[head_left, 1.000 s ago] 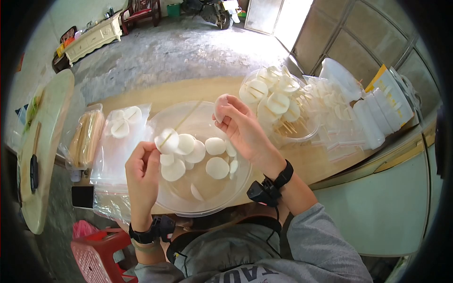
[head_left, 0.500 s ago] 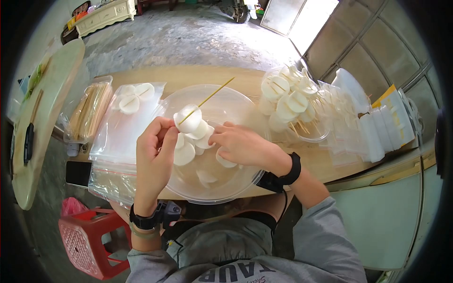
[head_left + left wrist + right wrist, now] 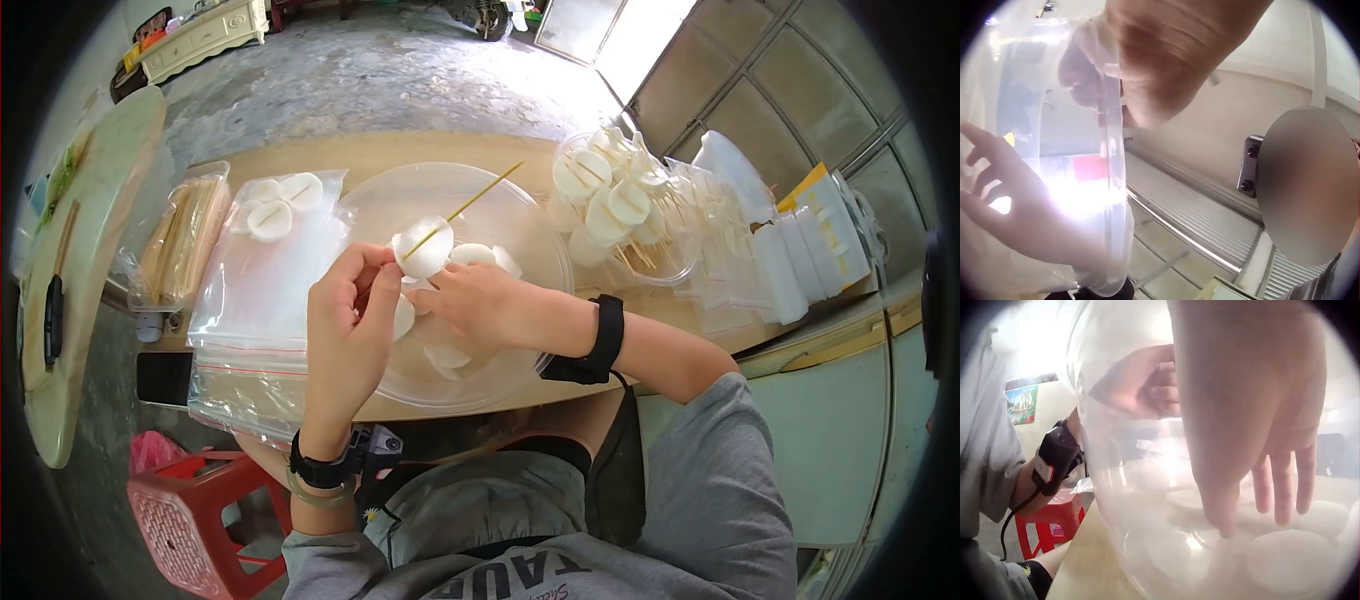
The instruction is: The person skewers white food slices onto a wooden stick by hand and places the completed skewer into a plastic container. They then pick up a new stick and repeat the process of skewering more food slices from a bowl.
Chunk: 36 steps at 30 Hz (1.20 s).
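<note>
Pale wooden table across the scene, large round clear plastic tub on it, between the other goods. Left of tub: stack of flat clear plastic bags with three white discs on top, then clear plastic tray of wooden sticks. Right of tub: smaller round clear tub crowded with white discs on sticks. Left hand is over the big tub, fingers curled, thumb and fingers pinching the edge of a round white disc. Right hand reaches down inside the same tub, fingers released and pointing down, near loose round white slices; can't tell if fingertips touch any. Thin yellowish wooden stick crosses the held disc, its long end slanting up over the tub.
</note>
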Motion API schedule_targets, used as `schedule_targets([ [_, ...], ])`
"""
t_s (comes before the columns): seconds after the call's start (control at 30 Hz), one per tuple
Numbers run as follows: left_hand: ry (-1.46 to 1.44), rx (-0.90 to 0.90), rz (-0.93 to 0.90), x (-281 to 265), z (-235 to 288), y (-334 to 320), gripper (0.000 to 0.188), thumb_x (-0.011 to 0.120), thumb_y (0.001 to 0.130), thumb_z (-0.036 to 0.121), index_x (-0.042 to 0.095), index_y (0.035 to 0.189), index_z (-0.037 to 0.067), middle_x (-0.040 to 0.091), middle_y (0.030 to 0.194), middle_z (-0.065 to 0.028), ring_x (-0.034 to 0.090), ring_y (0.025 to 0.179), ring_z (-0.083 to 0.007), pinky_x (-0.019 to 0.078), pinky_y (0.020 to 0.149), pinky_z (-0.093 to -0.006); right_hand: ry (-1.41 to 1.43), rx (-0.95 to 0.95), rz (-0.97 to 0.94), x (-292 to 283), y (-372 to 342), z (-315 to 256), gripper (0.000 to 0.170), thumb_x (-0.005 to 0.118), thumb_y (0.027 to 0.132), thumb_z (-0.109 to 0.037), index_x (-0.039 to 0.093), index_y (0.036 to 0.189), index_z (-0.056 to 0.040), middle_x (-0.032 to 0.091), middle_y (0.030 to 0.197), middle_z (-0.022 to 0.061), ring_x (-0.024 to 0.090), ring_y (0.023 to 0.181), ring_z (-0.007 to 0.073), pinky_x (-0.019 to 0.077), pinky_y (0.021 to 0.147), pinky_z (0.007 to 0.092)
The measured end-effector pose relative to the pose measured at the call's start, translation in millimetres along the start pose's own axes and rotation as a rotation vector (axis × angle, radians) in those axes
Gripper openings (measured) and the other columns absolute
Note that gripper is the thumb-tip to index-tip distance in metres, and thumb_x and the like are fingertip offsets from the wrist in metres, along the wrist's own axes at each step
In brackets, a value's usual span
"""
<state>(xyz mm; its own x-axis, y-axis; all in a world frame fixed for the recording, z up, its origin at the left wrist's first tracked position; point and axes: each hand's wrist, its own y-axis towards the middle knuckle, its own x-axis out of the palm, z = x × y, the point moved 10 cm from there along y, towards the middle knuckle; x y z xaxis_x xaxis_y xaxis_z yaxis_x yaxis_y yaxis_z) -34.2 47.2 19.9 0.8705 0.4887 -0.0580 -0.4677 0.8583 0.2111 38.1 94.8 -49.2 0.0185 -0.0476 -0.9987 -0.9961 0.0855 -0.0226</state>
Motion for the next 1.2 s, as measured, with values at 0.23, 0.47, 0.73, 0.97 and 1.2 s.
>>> schedule_targets([
  [0.23,0.008,-0.006,0.0,1,0,-1,0.01,0.051,0.089,0.008,0.054,0.089,-0.002,0.054,0.07,0.0017,0.043,0.062,-0.0012,0.0325,0.052,-0.0183,-0.042,0.11,-0.148,12,2,9,0.049,0.064,0.074,-0.02,0.049,0.118,-0.0056,0.05,0.107,0.0144,0.058,0.094,0.029,0.0487,0.077,0.0364],
  [0.47,0.014,0.001,0.015,-1,-1,0,0.009,0.051,0.09,0.008,0.054,0.087,-0.001,0.052,0.068,0.0029,0.041,0.061,-0.0013,0.0313,0.052,-0.0183,0.167,0.047,-0.428,17,-1,-16,0.044,0.068,0.072,-0.026,0.051,0.106,-0.0054,0.053,0.099,0.013,0.058,0.095,0.0261,0.0505,0.073,0.0383],
  [0.73,-0.004,0.001,0.008,0,-3,2,0.01,0.051,0.09,0.008,0.053,0.085,0.0,0.05,0.067,0.0038,0.037,0.06,-0.001,0.028,0.051,-0.019,0.216,-0.085,-0.226,15,-1,-30,0.037,0.07,0.072,-0.032,0.053,0.091,-0.0058,0.052,0.094,0.0096,0.06,0.084,0.0283,0.0499,0.066,0.0375],
  [0.97,0.042,0.004,0.014,-1,-2,2,0.011,0.051,0.09,0.009,0.053,0.084,0.0,0.049,0.066,0.0038,0.038,0.06,-0.0012,0.0284,0.051,-0.0188,0.376,-0.265,-0.307,10,-5,-51,0.03,0.066,0.075,-0.021,0.054,0.099,-0.0069,0.053,0.096,0.0084,0.057,0.091,0.028,0.0465,0.076,0.0408],
  [1.2,0.063,-0.009,-0.001,0,-2,2,0.011,0.05,0.09,0.009,0.053,0.084,0.0,0.048,0.065,0.0039,0.038,0.059,-0.0012,0.0286,0.052,-0.0186,0.429,-0.269,-0.254,8,-6,-54,0.026,0.061,0.078,-0.017,0.058,0.102,-0.0082,0.059,0.096,0.0084,0.057,0.092,0.0274,0.0463,0.078,0.0401],
])
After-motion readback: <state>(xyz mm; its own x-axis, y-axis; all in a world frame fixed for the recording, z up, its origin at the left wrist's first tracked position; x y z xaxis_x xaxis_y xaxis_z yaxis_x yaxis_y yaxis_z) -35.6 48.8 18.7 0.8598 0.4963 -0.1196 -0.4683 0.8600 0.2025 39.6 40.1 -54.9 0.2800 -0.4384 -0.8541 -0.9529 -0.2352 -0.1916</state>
